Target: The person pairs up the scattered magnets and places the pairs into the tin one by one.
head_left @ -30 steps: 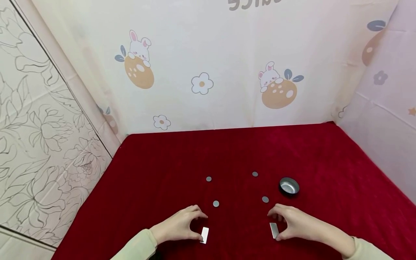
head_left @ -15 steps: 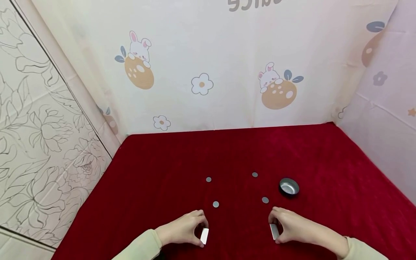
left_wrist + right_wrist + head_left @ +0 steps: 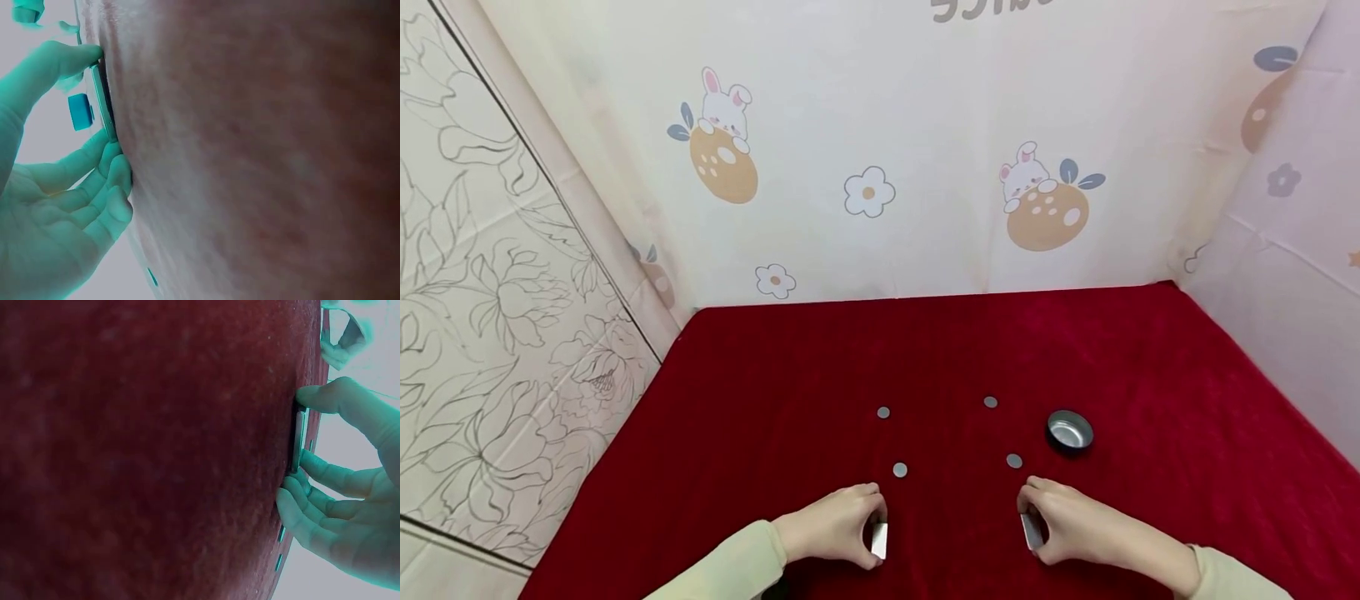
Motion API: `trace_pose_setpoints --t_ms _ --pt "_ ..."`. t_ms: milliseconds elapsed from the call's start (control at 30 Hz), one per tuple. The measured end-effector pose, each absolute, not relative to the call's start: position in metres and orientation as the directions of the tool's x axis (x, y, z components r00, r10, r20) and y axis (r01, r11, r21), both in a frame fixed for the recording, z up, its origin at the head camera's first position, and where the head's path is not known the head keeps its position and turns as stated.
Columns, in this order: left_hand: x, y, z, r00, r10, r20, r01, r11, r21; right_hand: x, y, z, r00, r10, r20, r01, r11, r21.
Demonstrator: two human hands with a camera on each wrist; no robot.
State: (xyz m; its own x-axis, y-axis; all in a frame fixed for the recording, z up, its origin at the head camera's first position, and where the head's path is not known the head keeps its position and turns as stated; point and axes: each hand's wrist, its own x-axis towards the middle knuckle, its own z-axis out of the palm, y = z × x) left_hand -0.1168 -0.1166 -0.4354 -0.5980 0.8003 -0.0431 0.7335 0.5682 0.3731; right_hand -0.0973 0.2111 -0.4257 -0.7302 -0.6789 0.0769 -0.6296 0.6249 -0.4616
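Between the thumb and fingertips of the left hand (image 3: pixel 835 525) sits a small rectangular silver plate (image 3: pixel 879 541), pinched end to end, the thumb at its near end and the bent fingers at its far end. Across from those fingers, well apart, the right hand (image 3: pixel 1075 521) grasps a matching silver plate (image 3: pixel 1032 532) the same way, thumb near, fingertips beyond. Both plates are low over the dark red velvety cloth (image 3: pixel 895 350), on the inner side of each palm; whether they touch the cloth or are slightly lifted, I cannot tell. In both wrist views the last fingers curl loosely beside the ones at the plate.

Just beyond the left fingertips, a little toward the right hand, lies a flat grey disc (image 3: pixel 899 470), with a second grey disc (image 3: pixel 883 412) farther out past it. Just beyond the right fingertips, slightly toward the left hand, lies a third grey disc (image 3: pixel 1014 461), and farther out and more inward a fourth grey disc (image 3: pixel 990 402). Outward and beyond the right fingers stands a shallow round tin (image 3: pixel 1070 432), dark outside and silvery inside. Behind the wrists come pale green sleeves (image 3: pixel 722 567). Far past all the fingers hangs a white curtain (image 3: pixel 925 125) printed with rabbits and flowers, and out to the left of the left hand rises a panel of line-drawn blossoms (image 3: pixel 512 292)
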Motion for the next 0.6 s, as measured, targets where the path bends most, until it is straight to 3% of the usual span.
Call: trace_pose_setpoints --t_ms 400,600 --pt "-0.119 -0.092 -0.432 -0.57 0.821 -0.032 0.777 0.552 0.302 -0.101 0.197 -0.429 -0.677 -0.724 0.133 -0.687 0.556 -0.468" --pt "-0.119 -0.084 -0.434 -0.547 0.837 -0.029 0.797 0.531 0.289 -0.102 0.191 -0.428 -0.679 -0.729 0.09 -0.664 0.557 -0.499"
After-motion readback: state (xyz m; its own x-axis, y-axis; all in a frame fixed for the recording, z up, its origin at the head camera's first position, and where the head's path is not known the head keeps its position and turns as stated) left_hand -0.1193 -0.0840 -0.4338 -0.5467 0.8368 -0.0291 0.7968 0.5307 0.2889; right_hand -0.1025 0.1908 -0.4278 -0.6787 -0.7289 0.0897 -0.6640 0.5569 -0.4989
